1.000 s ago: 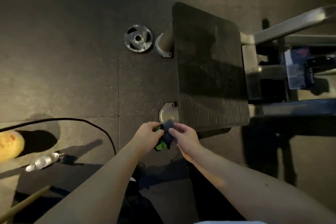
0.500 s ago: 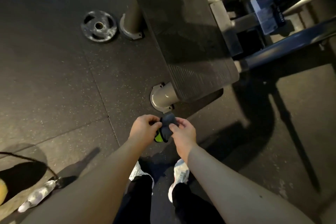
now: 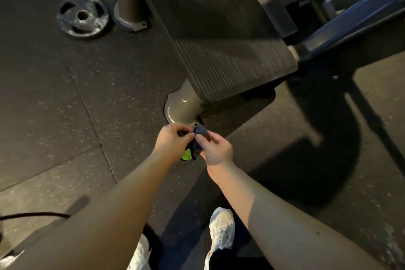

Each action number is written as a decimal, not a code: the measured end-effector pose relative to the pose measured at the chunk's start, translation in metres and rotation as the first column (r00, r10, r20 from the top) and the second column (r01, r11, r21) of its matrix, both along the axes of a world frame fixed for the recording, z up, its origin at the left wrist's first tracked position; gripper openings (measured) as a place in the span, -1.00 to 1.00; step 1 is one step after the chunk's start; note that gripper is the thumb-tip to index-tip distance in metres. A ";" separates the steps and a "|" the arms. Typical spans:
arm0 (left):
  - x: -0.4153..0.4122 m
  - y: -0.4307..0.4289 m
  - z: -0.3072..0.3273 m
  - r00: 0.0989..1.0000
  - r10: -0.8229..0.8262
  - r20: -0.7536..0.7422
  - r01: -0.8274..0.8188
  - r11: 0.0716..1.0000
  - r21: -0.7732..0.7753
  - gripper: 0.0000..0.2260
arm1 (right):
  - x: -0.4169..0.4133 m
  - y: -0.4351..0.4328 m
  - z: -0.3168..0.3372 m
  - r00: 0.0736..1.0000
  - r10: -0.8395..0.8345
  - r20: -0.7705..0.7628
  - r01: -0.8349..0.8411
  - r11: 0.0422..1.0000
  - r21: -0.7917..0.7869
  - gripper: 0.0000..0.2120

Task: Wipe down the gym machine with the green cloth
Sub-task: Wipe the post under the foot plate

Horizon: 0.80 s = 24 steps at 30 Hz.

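A small bunched cloth (image 3: 198, 140), dark grey on top with a bright green part hanging below, is held between both hands over the floor. My left hand (image 3: 173, 140) pinches its left edge. My right hand (image 3: 215, 149) pinches its right side with thumb and fingers. The gym machine's black ribbed footplate (image 3: 230, 50) slopes just beyond the hands, resting on a grey round post foot (image 3: 182, 107). Neither hand nor cloth touches the machine.
A round weight plate (image 3: 82, 16) lies on the rubber floor at upper left beside a second post foot (image 3: 131, 17). Machine frame bars (image 3: 350, 19) run at upper right. A black cable (image 3: 32, 217) lies at lower left. My white shoes (image 3: 221, 230) stand below.
The view has moved closer to the footplate and tilted. Both hands stay on the cloth, working it between the fingers; the weight plate and machine have shifted up in view.
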State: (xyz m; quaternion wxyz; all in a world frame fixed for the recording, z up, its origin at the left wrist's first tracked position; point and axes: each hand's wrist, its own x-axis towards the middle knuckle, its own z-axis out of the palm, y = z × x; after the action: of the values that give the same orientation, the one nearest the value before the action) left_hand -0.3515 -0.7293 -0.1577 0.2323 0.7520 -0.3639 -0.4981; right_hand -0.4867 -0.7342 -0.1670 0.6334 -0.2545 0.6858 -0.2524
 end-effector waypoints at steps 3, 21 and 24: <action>-0.004 -0.015 -0.065 1.000 0.021 0.019 -0.019 0.996 -0.084 -0.97 | -0.005 -0.015 -0.066 1.000 -0.015 -0.022 0.012 0.995 -0.101 -0.81; 0.030 -0.093 -0.181 0.991 0.086 0.099 0.000 0.754 -0.657 -0.53 | -0.004 -0.107 -0.159 0.952 -0.276 -0.129 0.100 0.681 -0.726 -0.80; 0.039 -0.112 -0.165 0.999 -0.018 0.051 0.048 0.742 -0.669 -0.51 | -0.007 -0.119 -0.147 0.949 -0.291 -0.124 0.086 0.614 -0.784 -0.79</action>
State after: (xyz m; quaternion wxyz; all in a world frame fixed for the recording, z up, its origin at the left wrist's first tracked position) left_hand -0.3130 -0.8415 -0.3230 0.4704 0.6221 -0.5363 -0.3226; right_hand -0.4940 -0.8528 -0.3136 0.3461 -0.4543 0.6062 -0.5535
